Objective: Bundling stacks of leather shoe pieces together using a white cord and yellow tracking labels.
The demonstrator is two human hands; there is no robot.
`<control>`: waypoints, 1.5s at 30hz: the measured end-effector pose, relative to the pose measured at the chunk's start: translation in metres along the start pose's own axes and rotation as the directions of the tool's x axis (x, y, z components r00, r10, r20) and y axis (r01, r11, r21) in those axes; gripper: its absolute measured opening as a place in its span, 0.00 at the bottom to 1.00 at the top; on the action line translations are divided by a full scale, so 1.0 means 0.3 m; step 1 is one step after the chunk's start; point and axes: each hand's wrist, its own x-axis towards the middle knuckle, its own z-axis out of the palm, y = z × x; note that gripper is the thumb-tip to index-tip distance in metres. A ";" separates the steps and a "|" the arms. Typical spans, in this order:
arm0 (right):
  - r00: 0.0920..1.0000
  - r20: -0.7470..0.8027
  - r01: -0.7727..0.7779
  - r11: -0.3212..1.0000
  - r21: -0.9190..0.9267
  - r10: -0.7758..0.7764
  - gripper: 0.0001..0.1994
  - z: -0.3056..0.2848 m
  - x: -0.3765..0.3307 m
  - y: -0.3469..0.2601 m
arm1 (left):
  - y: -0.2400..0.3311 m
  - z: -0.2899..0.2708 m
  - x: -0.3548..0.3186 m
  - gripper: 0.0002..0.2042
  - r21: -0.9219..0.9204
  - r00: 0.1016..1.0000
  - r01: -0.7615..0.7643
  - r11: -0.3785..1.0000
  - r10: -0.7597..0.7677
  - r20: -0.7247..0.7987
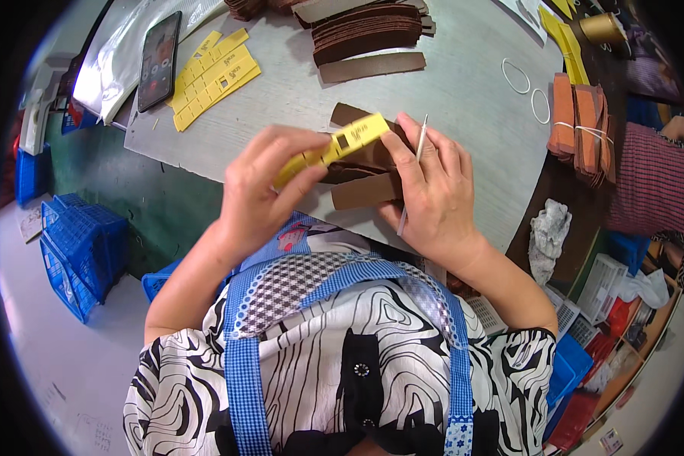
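Yellow slotted template strip (340,144), at the centre of the frame, pinched at its lower-left end by the fingers of the left hand (262,190) and steadied at its upper-right end by the thumb and forefinger of the right hand (433,190); it lies tilted across a small pile of brown leather strips (365,178) on the grey work board (463,83). The right hand is also closed around a thin metal awl-like tool (414,167), which runs between its fingers, tip upward. Judged from the layout, the work is partway through: one brown piece is under the template, a tall stack of brown strips (366,32) and a single loose strip (372,67) wait at the upper centre, and rubber-banded bundles of tan strips (581,125) at the upper right look finished. Spare yellow templates (213,72) and a phone (159,61) lie at the upper left; two loose rubber bands (517,76) lie right of centre. Whether the piece in hand is already marked cannot be told, since the hands cover it.
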 end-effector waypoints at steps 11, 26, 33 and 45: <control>0.997 -0.040 0.067 0.995 0.068 -0.065 0.38 0.001 -0.001 0.023 | -0.139 0.078 0.306 0.12 0.386 0.966 -0.258 0.886 0.229 0.120; 0.849 -0.013 -0.235 0.400 0.886 0.528 0.38 -0.053 0.112 0.199 | -0.101 0.067 0.327 0.11 0.217 0.937 -0.318 0.923 0.270 0.224; 0.815 0.052 -0.202 0.200 0.959 0.577 0.33 -0.033 0.136 0.187 | -0.122 0.077 0.328 0.11 0.211 0.926 -0.353 0.911 0.308 0.220; 0.941 -0.157 -0.140 0.765 0.629 0.301 0.12 0.012 0.205 0.172 | -0.129 0.088 0.320 0.12 0.236 0.917 -0.382 0.893 0.335 0.215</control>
